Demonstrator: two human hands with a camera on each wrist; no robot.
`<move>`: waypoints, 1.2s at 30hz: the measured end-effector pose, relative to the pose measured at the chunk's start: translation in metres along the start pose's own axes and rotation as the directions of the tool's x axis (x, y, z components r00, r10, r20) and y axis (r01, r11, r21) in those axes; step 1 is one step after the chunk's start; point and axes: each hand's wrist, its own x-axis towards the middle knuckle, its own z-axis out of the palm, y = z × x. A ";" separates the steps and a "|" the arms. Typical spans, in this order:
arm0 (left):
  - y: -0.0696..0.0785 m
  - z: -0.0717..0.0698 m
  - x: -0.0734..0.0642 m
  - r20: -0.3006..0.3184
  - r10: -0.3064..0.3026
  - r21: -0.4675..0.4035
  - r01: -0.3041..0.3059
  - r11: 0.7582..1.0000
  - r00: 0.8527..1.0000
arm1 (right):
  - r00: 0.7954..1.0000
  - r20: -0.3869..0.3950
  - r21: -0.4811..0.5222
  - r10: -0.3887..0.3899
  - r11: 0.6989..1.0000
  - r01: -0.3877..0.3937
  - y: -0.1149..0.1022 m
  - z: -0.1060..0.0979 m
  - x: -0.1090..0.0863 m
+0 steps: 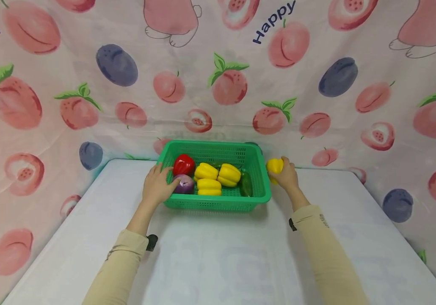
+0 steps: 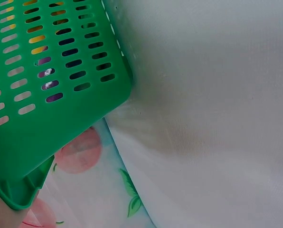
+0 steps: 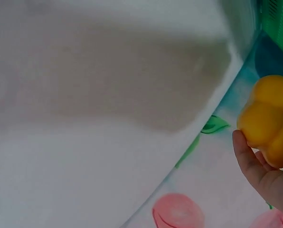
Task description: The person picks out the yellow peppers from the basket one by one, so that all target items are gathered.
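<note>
My left hand [image 1: 158, 184] grips the left rim of a green basket [image 1: 218, 204], thumb over the inside. Under the thumb lies a round purple vegetable [image 1: 184, 185], beside a red bell pepper [image 1: 183, 164]. Three yellow bell peppers [image 1: 228, 175] sit in the middle, and a long dark green vegetable [image 1: 246, 184] at the right. Just outside the right wall, my right hand [image 1: 288, 174] holds another yellow bell pepper [image 3: 269, 118], fingers curled round it. In the left wrist view, only a bit of the left hand [image 2: 3, 213] shows by the basket's corner.
The basket stands near the back edge of a white table [image 1: 218, 258]. Behind it hangs a pale pink cloth [image 1: 187, 55] printed with fruit. A dark band [image 1: 152, 242] is on the left wrist.
</note>
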 end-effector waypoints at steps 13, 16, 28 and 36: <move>0.003 0.003 -0.001 -0.011 0.008 -0.010 -0.008 1.000 1.000 | 0.992 0.086 0.004 0.088 0.996 -0.089 0.012 0.013 0.002; 0.003 0.003 -0.001 -0.012 0.008 -0.018 -0.008 1.000 1.000 | 0.992 0.093 0.004 0.082 0.997 -0.083 0.014 0.014 0.003; 0.001 0.002 -0.003 -0.030 0.009 -0.009 -0.009 1.000 1.000 | 0.980 0.159 0.027 0.119 0.992 -0.125 0.020 0.019 0.009; -0.001 0.003 0.000 -0.023 0.003 -0.002 -0.003 1.000 1.000 | 0.975 0.173 0.102 0.138 0.982 -0.157 0.015 0.019 0.010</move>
